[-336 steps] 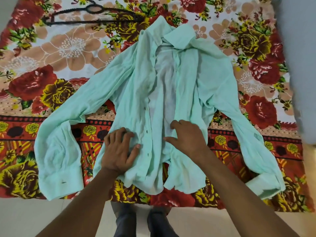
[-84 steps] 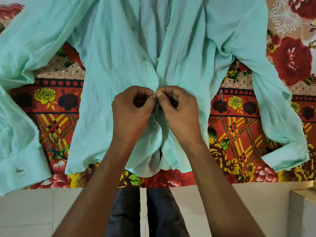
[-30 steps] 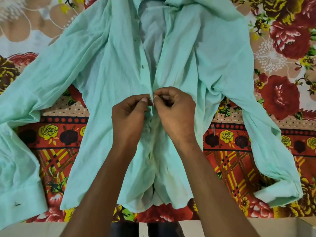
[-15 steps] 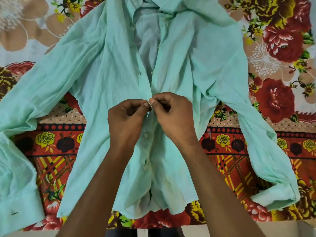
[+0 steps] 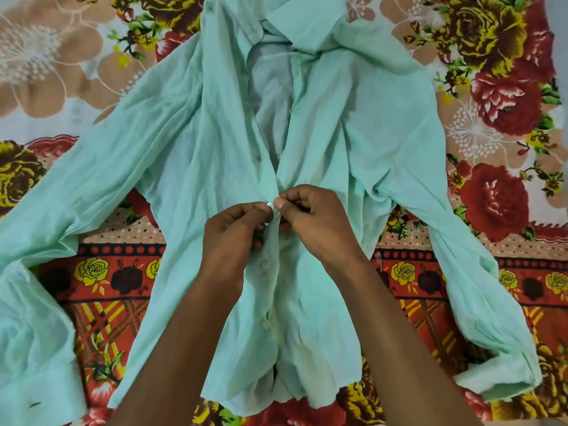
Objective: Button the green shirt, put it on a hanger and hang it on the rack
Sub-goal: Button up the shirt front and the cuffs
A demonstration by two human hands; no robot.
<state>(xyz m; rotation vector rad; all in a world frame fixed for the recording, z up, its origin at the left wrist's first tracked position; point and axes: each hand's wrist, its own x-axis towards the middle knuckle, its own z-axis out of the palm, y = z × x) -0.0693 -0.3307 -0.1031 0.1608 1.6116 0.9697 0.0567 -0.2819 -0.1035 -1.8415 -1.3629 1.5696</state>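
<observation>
The pale green shirt (image 5: 190, 155) lies face up on a flowered bedsheet, collar at the top, both sleeves spread out to the sides. Its front stands open from the chest up to the collar, while below my hands the two front edges meet and two small buttons (image 5: 265, 265) show in a line. My left hand (image 5: 233, 235) pinches the left front edge at mid chest. My right hand (image 5: 316, 219) pinches the right front edge against it, thumb tips almost touching. A small white button (image 5: 270, 205) shows between my thumbs. No hanger or rack is in view.
The red, yellow and beige flowered sheet (image 5: 498, 192) covers the whole surface under the shirt. The left cuff (image 5: 33, 364) and right cuff (image 5: 504, 376) lie near the sheet's front edge.
My hands have worked upward along the shirt front from the hem to mid chest. More buttons now show fastened below them. Since half a second ago the view has tilted slightly upward.
</observation>
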